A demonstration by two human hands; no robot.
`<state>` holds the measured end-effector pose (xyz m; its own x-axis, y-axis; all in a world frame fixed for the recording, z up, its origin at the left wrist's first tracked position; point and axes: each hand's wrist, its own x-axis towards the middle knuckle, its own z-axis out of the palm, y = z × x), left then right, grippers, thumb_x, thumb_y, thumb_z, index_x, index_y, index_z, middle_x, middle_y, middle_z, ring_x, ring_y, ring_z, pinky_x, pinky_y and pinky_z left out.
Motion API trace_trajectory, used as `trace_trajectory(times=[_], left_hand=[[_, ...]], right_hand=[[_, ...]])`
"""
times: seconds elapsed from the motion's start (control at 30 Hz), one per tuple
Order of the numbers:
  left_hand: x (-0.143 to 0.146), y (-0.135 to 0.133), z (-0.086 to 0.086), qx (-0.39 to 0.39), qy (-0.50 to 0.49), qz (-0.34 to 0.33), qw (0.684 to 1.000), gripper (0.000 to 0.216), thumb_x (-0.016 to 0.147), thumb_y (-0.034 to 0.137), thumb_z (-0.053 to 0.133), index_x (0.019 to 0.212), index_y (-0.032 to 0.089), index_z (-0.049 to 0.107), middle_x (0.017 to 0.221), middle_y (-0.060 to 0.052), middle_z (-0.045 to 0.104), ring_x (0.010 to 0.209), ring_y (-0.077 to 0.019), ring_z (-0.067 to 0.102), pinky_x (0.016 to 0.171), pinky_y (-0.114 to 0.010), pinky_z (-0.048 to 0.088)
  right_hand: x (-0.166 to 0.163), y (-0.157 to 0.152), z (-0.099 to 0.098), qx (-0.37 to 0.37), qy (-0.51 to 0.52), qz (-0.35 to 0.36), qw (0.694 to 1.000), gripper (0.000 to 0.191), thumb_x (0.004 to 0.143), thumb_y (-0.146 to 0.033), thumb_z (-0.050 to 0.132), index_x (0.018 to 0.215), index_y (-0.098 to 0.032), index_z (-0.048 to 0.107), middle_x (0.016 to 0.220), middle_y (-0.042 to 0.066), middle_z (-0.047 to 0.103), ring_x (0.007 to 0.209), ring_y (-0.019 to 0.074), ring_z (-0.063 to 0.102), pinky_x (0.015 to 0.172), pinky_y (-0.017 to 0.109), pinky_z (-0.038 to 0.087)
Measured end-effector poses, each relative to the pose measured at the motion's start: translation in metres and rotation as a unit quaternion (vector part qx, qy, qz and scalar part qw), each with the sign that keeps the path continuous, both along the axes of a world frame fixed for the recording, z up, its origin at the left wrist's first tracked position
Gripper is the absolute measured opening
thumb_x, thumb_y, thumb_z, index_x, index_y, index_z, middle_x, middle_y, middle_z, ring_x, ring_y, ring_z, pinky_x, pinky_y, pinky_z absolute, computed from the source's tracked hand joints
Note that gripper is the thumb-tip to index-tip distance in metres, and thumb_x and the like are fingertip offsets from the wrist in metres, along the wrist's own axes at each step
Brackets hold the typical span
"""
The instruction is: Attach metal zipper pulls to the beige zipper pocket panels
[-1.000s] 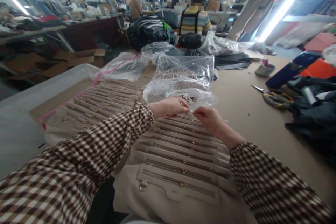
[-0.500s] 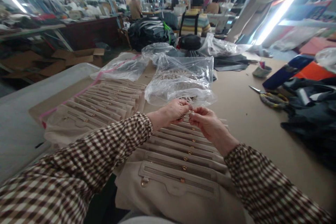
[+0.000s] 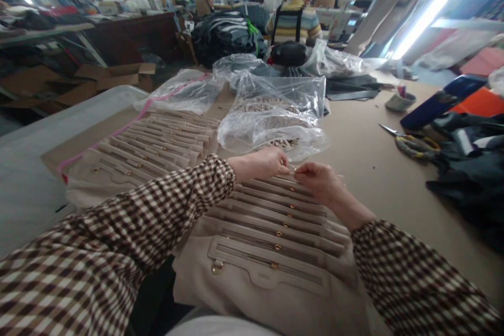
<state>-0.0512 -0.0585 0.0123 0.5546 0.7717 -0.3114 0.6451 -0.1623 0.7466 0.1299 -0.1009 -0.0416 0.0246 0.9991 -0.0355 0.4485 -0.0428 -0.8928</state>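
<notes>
Overlapping beige bag panels (image 3: 260,289) lie in a row before me, each with a zipped opening and small gold-coloured zipper hardware. A gold D-ring (image 3: 217,266) is on the nearest panel. At the row's far end my left hand (image 3: 268,163) is closed in a pinch, fingertips pointing right. Facing it, my right hand (image 3: 318,181) pinches too, and the two sets of fingertips nearly meet above the panels. Whatever lies between them is too small to name. Just beyond, a clear plastic bag (image 3: 275,89) contains many small beige pieces (image 3: 285,143).
A second row of beige panels (image 3: 118,165) sits at left beside a pink-edged plastic sheet (image 3: 177,92). On the right are scissors (image 3: 413,144), a small cup (image 3: 400,101), a dark blue box (image 3: 439,102) and black material (image 3: 472,184). Co-workers sit farther back.
Both hands have shifted slightly right in the view, and a small gap shows between their fingertips. The camera has tilted down a little. The panels lie as before.
</notes>
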Motion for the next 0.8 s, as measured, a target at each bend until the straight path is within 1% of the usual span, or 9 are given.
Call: trace_trajectory(times=[0.03,0.1,0.17,0.23,0.4,0.47,0.57,0.7,0.8], left_hand=[[0.002,0.002,-0.001,0.034,0.029,-0.026,0.999,0.018,0.079,0.019,0.063,0.062,0.014,0.061,0.045,0.007,0.038,0.045,-0.0065,0.033,0.046,-0.022,0.021],[0.007,0.006,-0.001,0.083,0.078,-0.075,0.991,0.018,0.077,0.016,0.063,0.060,0.013,0.063,0.048,0.006,0.042,0.050,-0.0073,0.037,0.049,-0.023,0.023],[0.012,0.008,-0.001,0.110,0.121,-0.108,0.981,0.014,0.078,0.016,0.063,0.065,0.013,0.067,0.051,0.005,0.047,0.053,-0.0085,0.041,0.051,-0.023,0.025],[0.016,0.009,-0.001,0.132,0.160,-0.129,0.970,0.013,0.079,0.017,0.062,0.072,0.012,0.072,0.055,0.003,0.052,0.056,-0.0096,0.044,0.052,-0.023,0.027],[0.020,0.011,-0.006,0.161,0.219,-0.150,0.951,0.020,0.083,0.023,0.060,0.086,0.010,0.076,0.073,-0.006,0.069,0.062,-0.0128,0.052,0.054,-0.024,0.030],[0.020,0.012,-0.010,0.170,0.229,-0.156,0.946,0.023,0.084,0.022,0.059,0.090,0.009,0.077,0.081,-0.010,0.072,0.066,-0.0146,0.055,0.055,-0.025,0.031],[0.018,0.013,-0.013,0.175,0.232,-0.162,0.943,0.025,0.085,0.023,0.058,0.093,0.009,0.077,0.088,-0.012,0.074,0.071,-0.0166,0.059,0.057,-0.025,0.034],[0.017,0.013,-0.016,0.183,0.235,-0.164,0.940,0.024,0.084,0.022,0.058,0.094,0.010,0.077,0.090,-0.012,0.074,0.073,-0.0172,0.061,0.061,-0.024,0.038],[0.016,0.014,-0.019,0.184,0.240,-0.143,0.943,0.023,0.082,0.018,0.058,0.090,0.009,0.077,0.085,-0.012,0.073,0.071,-0.0169,0.061,0.062,-0.024,0.039]], right_hand=[[0.002,0.001,-0.002,0.004,-0.071,0.015,0.997,0.007,0.068,-0.026,0.067,0.067,-0.019,0.070,0.056,-0.002,0.063,0.054,0.0123,0.053,0.054,0.024,0.038],[0.003,0.002,-0.003,0.008,-0.180,0.051,0.982,0.012,0.072,-0.022,0.062,0.070,-0.021,0.074,0.059,-0.001,0.066,0.057,0.0135,0.056,0.056,0.024,0.038],[0.003,0.003,-0.003,0.014,-0.252,0.085,0.964,0.017,0.075,-0.019,0.060,0.073,-0.022,0.076,0.060,-0.001,0.068,0.059,0.0140,0.058,0.056,0.024,0.037],[0.003,0.004,-0.004,0.023,-0.297,0.103,0.949,0.019,0.076,-0.018,0.059,0.076,-0.023,0.078,0.061,0.000,0.069,0.059,0.0144,0.058,0.055,0.024,0.035],[0.004,0.008,-0.015,0.030,-0.330,0.114,0.937,0.024,0.078,-0.018,0.056,0.083,-0.024,0.079,0.069,0.001,0.073,0.061,0.0150,0.060,0.057,0.024,0.036],[0.004,0.008,-0.017,0.032,-0.342,0.117,0.932,0.024,0.078,-0.018,0.056,0.084,-0.025,0.079,0.073,0.002,0.074,0.064,0.0157,0.062,0.058,0.024,0.037],[0.002,0.008,-0.015,0.032,-0.364,0.121,0.923,0.024,0.078,-0.017,0.056,0.084,-0.025,0.078,0.076,0.003,0.075,0.067,0.0166,0.063,0.060,0.025,0.037],[-0.002,0.008,-0.011,0.029,-0.378,0.128,0.916,0.023,0.079,-0.018,0.056,0.085,-0.024,0.078,0.077,0.003,0.075,0.069,0.0172,0.063,0.061,0.025,0.037],[-0.003,0.011,-0.013,0.010,-0.372,0.118,0.921,0.022,0.078,-0.018,0.057,0.084,-0.024,0.077,0.074,0.003,0.074,0.067,0.0163,0.062,0.059,0.025,0.036]])
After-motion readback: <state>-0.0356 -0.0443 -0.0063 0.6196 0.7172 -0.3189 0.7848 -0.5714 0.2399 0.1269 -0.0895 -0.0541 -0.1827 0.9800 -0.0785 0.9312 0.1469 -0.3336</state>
